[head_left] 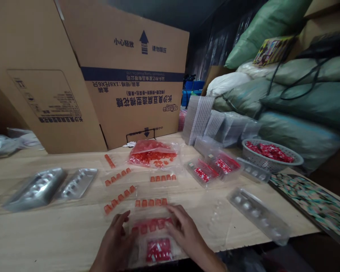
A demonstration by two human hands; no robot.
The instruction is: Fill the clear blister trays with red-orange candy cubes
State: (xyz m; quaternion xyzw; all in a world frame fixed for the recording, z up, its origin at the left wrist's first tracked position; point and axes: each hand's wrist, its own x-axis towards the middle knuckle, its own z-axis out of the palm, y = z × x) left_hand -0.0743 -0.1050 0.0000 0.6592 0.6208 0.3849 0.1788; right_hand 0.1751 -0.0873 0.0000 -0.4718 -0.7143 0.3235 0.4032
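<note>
Both my hands rest on a clear plastic blister tray (155, 240) at the near edge of the wooden table (59, 230). The tray holds a row of orange pieces and a red printed packet. My left hand (116, 245) lies on its left side, fingers spread flat. On its right side my right hand (184, 232) presses down with fingers stretched over the orange row. Just beyond lie several more clear trays, each with a row of orange pieces (150, 203). A clear bag of orange pieces (153, 153) sits further back.
Two filled trays with red packets (212, 168) lie at right, near a grey basket of red packets (272, 155). Empty clear trays lie at left (35, 189) and right (257, 213). Stacked trays (198, 117), big cardboard boxes (102, 75) and sacks (300, 98) stand behind.
</note>
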